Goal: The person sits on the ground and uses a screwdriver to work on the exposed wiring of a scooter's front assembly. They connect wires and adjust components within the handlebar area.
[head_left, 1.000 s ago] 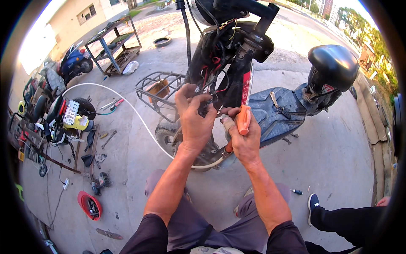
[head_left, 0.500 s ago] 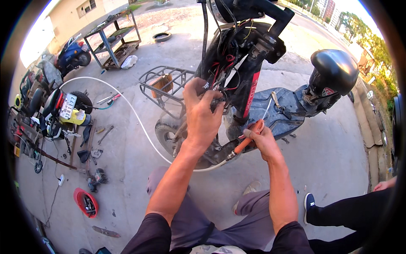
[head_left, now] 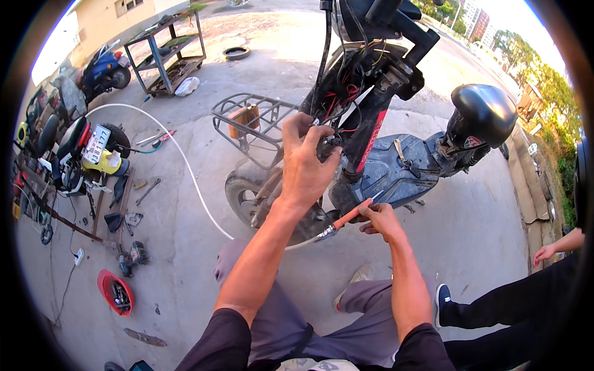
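Left arm (head_left: pixel 257 260): reaches up and forward, nearly straight.
Left hand (head_left: pixel 309 162): back of the hand shows, fingers bent; the thumb and fingers close around a small black part (head_left: pixel 328 147) by the scooter's wires (head_left: pixel 349 96).
Right arm (head_left: pixel 411 272): comes up from below, with the wrist bent inward.
Right hand (head_left: pixel 382 221): lower than the other, thumb and fingers curled tight on the top end of an orange handle (head_left: pixel 351 214). A pale hose (head_left: pixel 189 164) runs from its low end.
Scooter (head_left: pixel 399 167): stands in front of the person, dark and dusty, its front open.
Floor (head_left: pixel 192 278): hard and grey; a wrench (head_left: pixel 148 191) and a red bowl (head_left: pixel 107 290) of metal bits sit at left.
Yard: a blue metal shelf (head_left: pixel 160 65) and a black tire (head_left: pixel 237 58) stand farther back.
Other person: a hand (head_left: pixel 544 253) and dark trousers (head_left: pixel 501 309) show at right.
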Motion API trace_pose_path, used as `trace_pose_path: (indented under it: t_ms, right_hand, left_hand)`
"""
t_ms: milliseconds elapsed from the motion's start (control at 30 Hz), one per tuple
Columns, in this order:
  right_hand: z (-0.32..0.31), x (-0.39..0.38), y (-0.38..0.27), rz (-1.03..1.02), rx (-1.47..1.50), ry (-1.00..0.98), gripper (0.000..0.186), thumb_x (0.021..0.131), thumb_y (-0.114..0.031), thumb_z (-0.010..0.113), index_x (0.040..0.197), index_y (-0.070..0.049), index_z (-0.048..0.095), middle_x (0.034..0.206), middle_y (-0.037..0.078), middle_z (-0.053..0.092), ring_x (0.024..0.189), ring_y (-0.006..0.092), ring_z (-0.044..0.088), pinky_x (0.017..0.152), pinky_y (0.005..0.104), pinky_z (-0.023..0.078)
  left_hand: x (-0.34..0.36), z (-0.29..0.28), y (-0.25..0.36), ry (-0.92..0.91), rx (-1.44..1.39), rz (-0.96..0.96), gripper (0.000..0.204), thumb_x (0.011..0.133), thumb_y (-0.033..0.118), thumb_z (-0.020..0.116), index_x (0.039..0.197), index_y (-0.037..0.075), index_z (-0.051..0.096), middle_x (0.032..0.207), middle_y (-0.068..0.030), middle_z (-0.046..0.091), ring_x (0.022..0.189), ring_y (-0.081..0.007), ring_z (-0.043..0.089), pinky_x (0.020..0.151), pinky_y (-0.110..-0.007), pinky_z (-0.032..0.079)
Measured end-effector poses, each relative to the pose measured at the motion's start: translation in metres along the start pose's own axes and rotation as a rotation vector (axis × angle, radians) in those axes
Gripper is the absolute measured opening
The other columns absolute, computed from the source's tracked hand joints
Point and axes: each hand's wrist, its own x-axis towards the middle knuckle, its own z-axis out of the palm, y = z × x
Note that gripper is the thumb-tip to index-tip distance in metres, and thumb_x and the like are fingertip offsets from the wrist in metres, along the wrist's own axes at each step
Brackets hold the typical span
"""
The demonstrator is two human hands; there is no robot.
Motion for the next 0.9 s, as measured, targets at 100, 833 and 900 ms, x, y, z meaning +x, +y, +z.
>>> trace_pose_path:
  t_ms: [100,833,900]
  right_hand:
    - [-0.001,-0.006,-0.008,-0.106,-0.201,0.116,0.036,0.100,-0.028,0.075,0.106,0.008,0.075,0.089,0.011,0.081,0.065,0.0169,0.075,0.058,0.0309,0.059]
    - [0.051,-0.035,-0.146,-0.806,0.371,-0.117,0.027,0.105,-0.002,0.068,0.132,-0.001,0.073,0.100,0.002,0.075,0.072,0.0068,0.064,0.061,0.0235,0.051]
    - [0.052,-0.033,-0.144,-0.828,0.410,-0.132,0.024,0.106,-0.005,0.070,0.129,-0.002,0.074,0.087,0.000,0.073,0.069,0.0062,0.062,0.060,0.0229,0.050]
  left_hand:
    - [0.000,-0.004,-0.003,0.023,-0.065,0.001,0.047,0.081,0.000,0.087,0.122,0.003,0.066,0.134,-0.0153,0.047,0.120,-0.0288,0.057,0.101,-0.039,0.054]
    - [-0.010,-0.009,-0.003,-0.055,-0.127,0.009,0.030,0.085,-0.003,0.078,0.115,0.003,0.076,0.117,-0.0137,0.055,0.114,-0.0284,0.057,0.103,-0.041,0.049]
    - [-0.011,-0.010,-0.003,-0.072,-0.133,-0.004,0.030,0.085,-0.003,0.077,0.114,0.003,0.076,0.117,-0.0138,0.055,0.113,-0.0285,0.058,0.103,-0.042,0.049]
